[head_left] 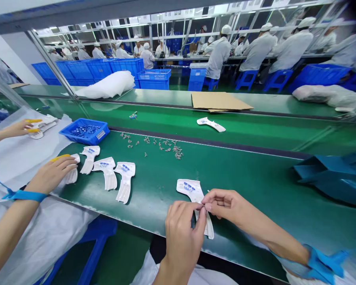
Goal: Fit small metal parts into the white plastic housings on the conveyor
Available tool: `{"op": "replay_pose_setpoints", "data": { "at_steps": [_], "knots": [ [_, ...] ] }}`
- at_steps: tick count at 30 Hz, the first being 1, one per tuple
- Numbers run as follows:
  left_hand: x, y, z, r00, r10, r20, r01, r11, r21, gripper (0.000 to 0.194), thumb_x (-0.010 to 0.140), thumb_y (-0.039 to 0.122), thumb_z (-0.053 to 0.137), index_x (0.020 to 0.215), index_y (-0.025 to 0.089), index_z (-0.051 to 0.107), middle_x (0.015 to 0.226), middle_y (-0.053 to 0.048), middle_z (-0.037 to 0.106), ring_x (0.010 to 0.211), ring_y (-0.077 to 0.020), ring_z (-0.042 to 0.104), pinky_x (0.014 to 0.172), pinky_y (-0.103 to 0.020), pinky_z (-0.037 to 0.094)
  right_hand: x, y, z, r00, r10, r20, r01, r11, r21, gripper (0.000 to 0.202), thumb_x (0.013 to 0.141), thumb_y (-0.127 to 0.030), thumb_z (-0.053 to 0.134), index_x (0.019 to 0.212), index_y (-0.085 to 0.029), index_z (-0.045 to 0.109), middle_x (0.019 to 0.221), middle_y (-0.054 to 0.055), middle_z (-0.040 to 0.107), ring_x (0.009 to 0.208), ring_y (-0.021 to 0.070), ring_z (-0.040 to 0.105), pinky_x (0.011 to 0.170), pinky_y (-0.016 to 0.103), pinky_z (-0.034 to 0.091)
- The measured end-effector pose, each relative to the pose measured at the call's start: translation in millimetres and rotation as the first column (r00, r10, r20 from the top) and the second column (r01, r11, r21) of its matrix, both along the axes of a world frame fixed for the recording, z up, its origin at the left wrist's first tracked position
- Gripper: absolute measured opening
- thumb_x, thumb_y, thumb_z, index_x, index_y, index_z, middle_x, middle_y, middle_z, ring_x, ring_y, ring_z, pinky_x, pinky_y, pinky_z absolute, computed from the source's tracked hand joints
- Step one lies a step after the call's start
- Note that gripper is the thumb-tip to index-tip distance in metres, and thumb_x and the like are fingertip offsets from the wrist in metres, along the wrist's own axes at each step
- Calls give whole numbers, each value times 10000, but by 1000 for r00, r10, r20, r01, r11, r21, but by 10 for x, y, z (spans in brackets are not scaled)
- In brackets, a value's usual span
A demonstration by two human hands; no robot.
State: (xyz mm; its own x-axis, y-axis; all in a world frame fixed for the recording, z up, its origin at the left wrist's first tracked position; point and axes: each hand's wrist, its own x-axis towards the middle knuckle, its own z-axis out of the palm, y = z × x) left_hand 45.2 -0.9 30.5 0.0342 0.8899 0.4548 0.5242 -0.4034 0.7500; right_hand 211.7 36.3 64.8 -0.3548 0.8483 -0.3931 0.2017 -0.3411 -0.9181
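Observation:
My left hand (182, 231) and my right hand (225, 204) meet fingertip to fingertip over a white pistol-shaped plastic shell half (191, 189). Thumb and index finger of each hand are pinched together; what lies between them is too small and covered to name. Blue parts show inside the shell's wide end, while its handle runs partly hidden beneath my fingers. Beyond it, small metal pieces (177, 150) are scattered in little clusters on the green work surface.
Left of me, similar white shells (125, 182) lie near a co-worker's hand (52, 172). A blue bin (86, 132) holds small blue parts. Another shell (211, 124) rests on the green belt (166, 120), with cardboard (219, 101) behind. A teal bag (335, 178) sits at right.

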Motion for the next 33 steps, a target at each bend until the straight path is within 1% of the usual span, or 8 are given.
{"op": "replay_pose_setpoints", "data": {
  "at_steps": [3,6,11,14,18,25,30,33],
  "knots": [
    [-30,-11,-11,1000,-9,-15,10,1000,26,82,935,144,606,932,219,639,843,4,700,797,-175,602,749,-313,472,-4,3,33,998,42,50,-46,996,72,341,861,-527,637,889,-190,679,890,33,678,844,168,588,760,268,439],
    [-119,-21,-17,992,-76,-99,76,997,-8,135,931,164,619,1055,217,618,974,-23,704,929,-205,608,837,-350,488,24,-13,43,972,75,221,-108,984,142,333,919,-523,556,892,-213,675,865,15,666,798,161,559,715,265,411],
    [-257,-1,-91,904,-189,-383,158,981,-111,534,886,338,693,1352,182,485,1430,-125,519,1357,-345,412,1047,-512,427,24,-62,36,864,138,484,-235,961,145,309,956,-483,490,896,-229,657,850,15,658,737,163,523,651,271,372],
    [-275,13,-129,855,-235,-462,180,971,-159,595,889,424,675,1383,173,459,1501,-128,452,1413,-364,346,1057,-538,423,-3,-73,35,837,161,524,-265,955,130,288,961,-464,479,894,-236,643,821,9,648,722,166,525,631,270,363],
    [-266,20,-136,841,-250,-479,183,966,-183,595,894,446,665,1378,166,462,1515,-123,438,1420,-359,341,1064,-542,421,-31,-64,41,796,128,592,-271,949,159,276,973,-440,450,893,-244,627,857,11,657,777,179,555,669,278,366],
    [-263,22,-136,847,-254,-467,180,964,-196,605,886,447,675,1376,163,463,1515,-127,437,1415,-361,343,1065,-547,415,-39,-52,4,783,132,608,-288,943,165,192,969,-394,458,922,-250,575,865,6,657,793,180,584,700,289,390],
    [-251,35,-127,853,-259,-454,180,961,-210,586,883,417,684,1368,168,470,1517,-122,434,1415,-360,338,1069,-548,411,-19,-41,-81,847,116,519,-222,964,147,100,949,-347,489,969,-250,482,871,-3,648,765,165,605,678,282,436],
    [-260,38,-120,859,-253,-446,172,961,-214,572,877,395,694,1357,173,477,1514,-125,437,1408,-355,354,1070,-538,416,-13,-51,-152,922,106,372,-155,982,106,145,932,-365,514,989,-246,454,843,-11,628,704,148,606,650,275,477]
  ]
}}
